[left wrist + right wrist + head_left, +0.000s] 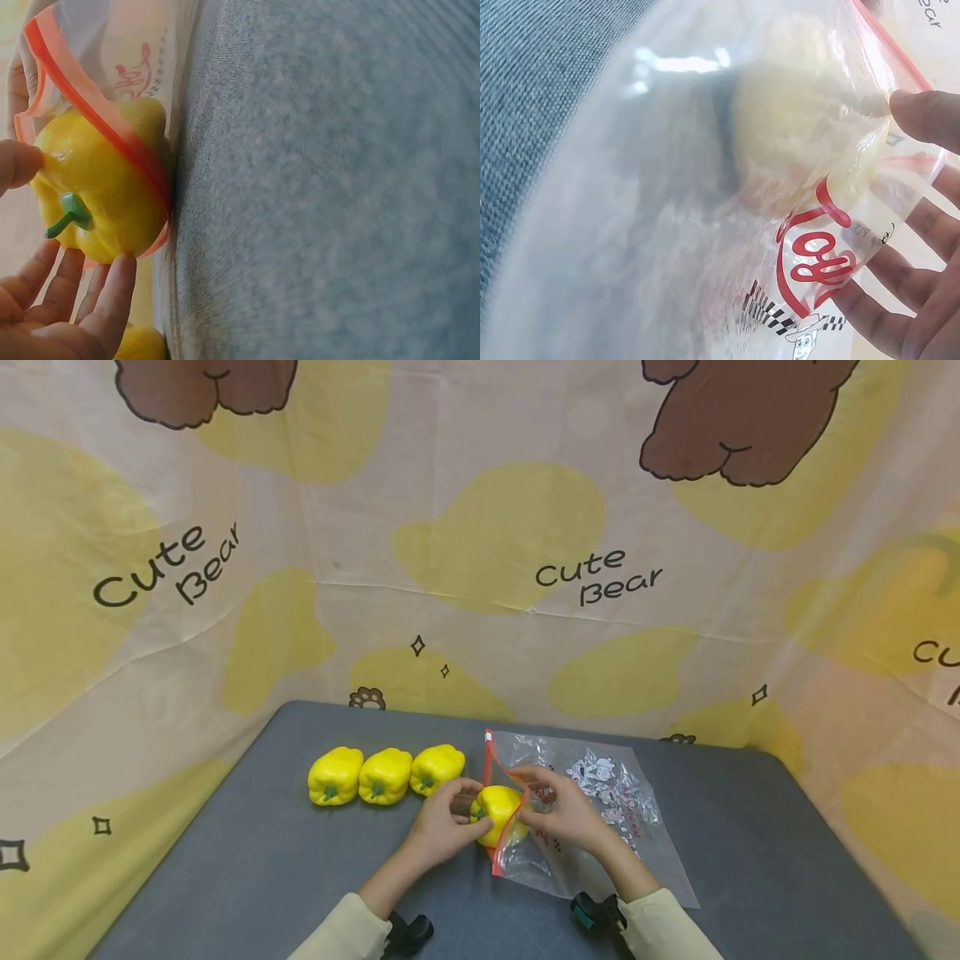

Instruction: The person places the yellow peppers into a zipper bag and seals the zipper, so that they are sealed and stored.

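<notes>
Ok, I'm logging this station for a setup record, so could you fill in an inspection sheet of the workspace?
Surface: grey table, far corners rounded.
Job's things: clear bag lying on the table; one pepper partly inside its mouth, stem outward; three peppers in a row to the left.
Clutter: nothing seen.
Hands: left hand grips the pepper at the bag's mouth; right hand holds the bag near that mouth.
Cables: nothing seen.
Surroundings: backdrop with "Cute Bear" print behind the table.
</notes>
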`<action>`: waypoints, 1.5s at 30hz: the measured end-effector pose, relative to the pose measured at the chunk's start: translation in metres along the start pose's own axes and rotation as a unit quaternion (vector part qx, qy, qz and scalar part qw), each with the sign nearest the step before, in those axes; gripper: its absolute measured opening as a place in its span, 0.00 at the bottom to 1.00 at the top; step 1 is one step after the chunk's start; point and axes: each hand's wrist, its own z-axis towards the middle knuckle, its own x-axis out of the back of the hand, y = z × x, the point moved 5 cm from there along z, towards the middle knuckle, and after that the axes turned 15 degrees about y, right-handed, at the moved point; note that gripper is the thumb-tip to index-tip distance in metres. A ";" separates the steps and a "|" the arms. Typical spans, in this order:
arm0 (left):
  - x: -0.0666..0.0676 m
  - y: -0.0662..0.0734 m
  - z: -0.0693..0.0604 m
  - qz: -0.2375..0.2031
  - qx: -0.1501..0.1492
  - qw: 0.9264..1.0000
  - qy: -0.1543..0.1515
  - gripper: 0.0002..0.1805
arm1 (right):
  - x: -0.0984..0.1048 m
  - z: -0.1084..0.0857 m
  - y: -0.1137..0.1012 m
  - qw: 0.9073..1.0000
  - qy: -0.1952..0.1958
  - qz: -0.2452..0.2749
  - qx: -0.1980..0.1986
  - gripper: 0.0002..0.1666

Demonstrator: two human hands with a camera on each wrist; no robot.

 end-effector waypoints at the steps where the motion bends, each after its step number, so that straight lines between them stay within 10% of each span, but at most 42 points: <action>1: 0.000 0.000 0.000 -0.003 0.000 1.000 -0.001 0.26 | 0.000 0.000 0.000 1.000 0.000 -0.001 0.002 0.31; 45: -0.017 -0.002 0.006 -0.049 0.020 0.998 -0.043 0.23 | 0.005 0.000 -0.007 1.000 0.014 0.000 0.023 0.33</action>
